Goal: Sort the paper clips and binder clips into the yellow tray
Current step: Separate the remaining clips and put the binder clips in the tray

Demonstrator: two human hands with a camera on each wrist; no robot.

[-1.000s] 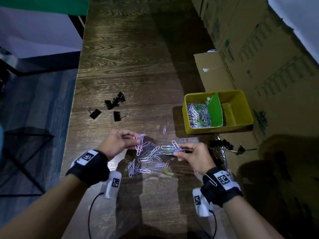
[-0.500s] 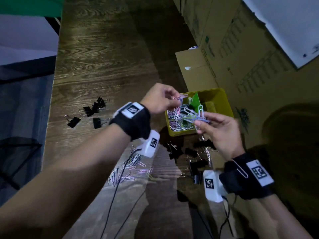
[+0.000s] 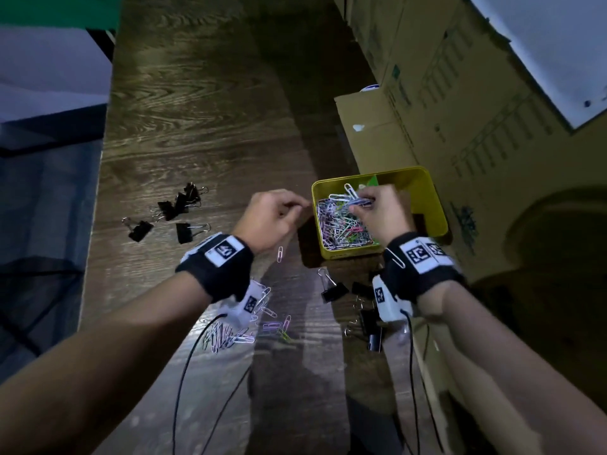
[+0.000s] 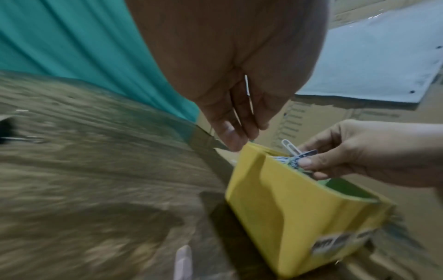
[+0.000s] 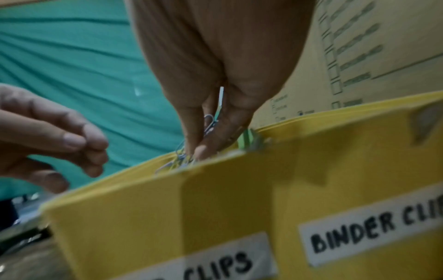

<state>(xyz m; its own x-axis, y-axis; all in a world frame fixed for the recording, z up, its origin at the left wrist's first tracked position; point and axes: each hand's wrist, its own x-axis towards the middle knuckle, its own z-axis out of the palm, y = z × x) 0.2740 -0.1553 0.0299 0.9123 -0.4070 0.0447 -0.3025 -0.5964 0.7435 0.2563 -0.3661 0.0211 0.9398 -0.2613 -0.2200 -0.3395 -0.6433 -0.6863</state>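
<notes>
A few paper clips [image 3: 353, 197] are sitting pinched in our right hand [image 3: 381, 211] over the yellow tray [image 3: 433, 205]'s clip-filled left compartment, so we're opening that grip low, while our left hand [image 3: 272, 215] is hovering loosely curled, empty, beside the rim.

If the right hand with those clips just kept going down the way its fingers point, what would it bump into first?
Most likely the heap of paper clips in the yellow tray: the right hand hovers over that compartment, pinching a bunch of clips. Depth is hard to judge.
</notes>
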